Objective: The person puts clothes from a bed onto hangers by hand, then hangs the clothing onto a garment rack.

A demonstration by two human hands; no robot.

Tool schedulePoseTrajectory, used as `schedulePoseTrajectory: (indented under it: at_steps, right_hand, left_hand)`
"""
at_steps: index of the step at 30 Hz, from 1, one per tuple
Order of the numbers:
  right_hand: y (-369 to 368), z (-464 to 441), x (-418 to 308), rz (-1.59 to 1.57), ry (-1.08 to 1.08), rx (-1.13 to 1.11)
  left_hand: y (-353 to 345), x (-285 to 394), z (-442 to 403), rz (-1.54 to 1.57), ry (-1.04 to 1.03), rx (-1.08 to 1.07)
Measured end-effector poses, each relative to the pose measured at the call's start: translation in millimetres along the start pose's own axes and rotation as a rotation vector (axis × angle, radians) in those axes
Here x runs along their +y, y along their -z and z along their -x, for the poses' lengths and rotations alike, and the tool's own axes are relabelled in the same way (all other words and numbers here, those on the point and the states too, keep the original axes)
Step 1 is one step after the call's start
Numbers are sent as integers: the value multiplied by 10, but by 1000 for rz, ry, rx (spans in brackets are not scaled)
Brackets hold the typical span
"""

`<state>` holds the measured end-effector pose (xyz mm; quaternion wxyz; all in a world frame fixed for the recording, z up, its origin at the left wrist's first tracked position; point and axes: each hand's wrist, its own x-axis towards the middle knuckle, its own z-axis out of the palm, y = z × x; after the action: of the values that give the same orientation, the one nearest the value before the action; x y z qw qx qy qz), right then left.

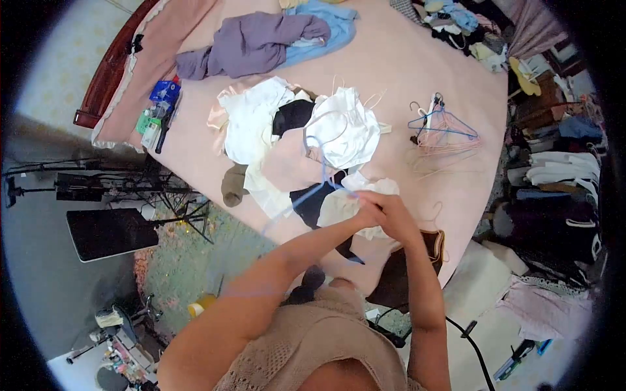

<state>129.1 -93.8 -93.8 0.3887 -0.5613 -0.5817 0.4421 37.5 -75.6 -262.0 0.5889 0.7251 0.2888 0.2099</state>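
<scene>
A thin blue clothes hanger (325, 185), smeared by motion, is held up over the bed with its hook pointing away from me. My right hand (393, 213) is closed on its right end. Pressed close beside it is my left hand (370, 214), its fingers bent and partly covered, so its hold cannot be made out. Just behind the hands lies a cream-white garment (336, 212); whether they touch it is unclear. Beyond it are a dark garment (306, 203), a white strappy top (352, 124) and a white shirt-like garment (251, 124).
Pink and blue hangers (443, 128) lie on the bed's right side. Purple clothing (251, 42) is at the back. A brown bag-like item (398, 280) sits near my right forearm. A dark panel on a stand (107, 232) is left; clothes racks (554, 169) are right.
</scene>
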Motion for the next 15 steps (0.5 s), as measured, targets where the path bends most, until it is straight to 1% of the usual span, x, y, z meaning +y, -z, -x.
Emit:
schedulePoseTrajectory:
  at_steps: [1, 2, 3, 4, 5, 6, 7, 8, 9, 10, 11, 12, 14, 15]
  right_hand:
    - [-121, -3, 150, 381, 213, 179]
    - [-130, 12, 237, 394, 223, 194]
    - [-43, 37, 334, 666, 140, 345]
    - [65, 64, 384, 938, 50, 500]
    - [170, 119, 430, 955, 58, 521]
    - [266, 204, 449, 640, -67, 491]
    - [303, 285, 470, 321, -182, 455]
    - [283, 336, 531, 335, -178, 479]
    - [263, 378, 632, 64, -287, 435]
    - [280, 405, 542, -208, -385, 381]
    - [260, 467, 453, -303, -516, 361]
    - [208, 459, 395, -366, -549, 360]
    - [181, 491, 246, -626, -508, 348]
    - [186, 502, 211, -622, -495, 365]
  left_hand:
    - [38, 65, 21, -61, 147, -82]
    - [77, 128, 31, -125, 294, -164]
    - [84, -49, 5, 14, 404, -234]
    - [127, -11, -13, 6, 377, -238]
    - [177, 19, -1, 131, 364, -173]
    - [232, 66, 13, 258, 353, -115]
    - [344, 213, -23, 217, 398, -157]
    - [411, 374, -42, 214, 375, -174]
    - [481, 613, -54, 309, 425, -120]
    - [530, 777, -76, 406, 474, -65]
    - [572, 902, -87, 472, 457, -102]
    - [605, 1033, -85, 469, 436, -116]
    - [652, 1249, -61, 630, 436, -167]
    - [675, 1304, -60, 660, 408, -211]
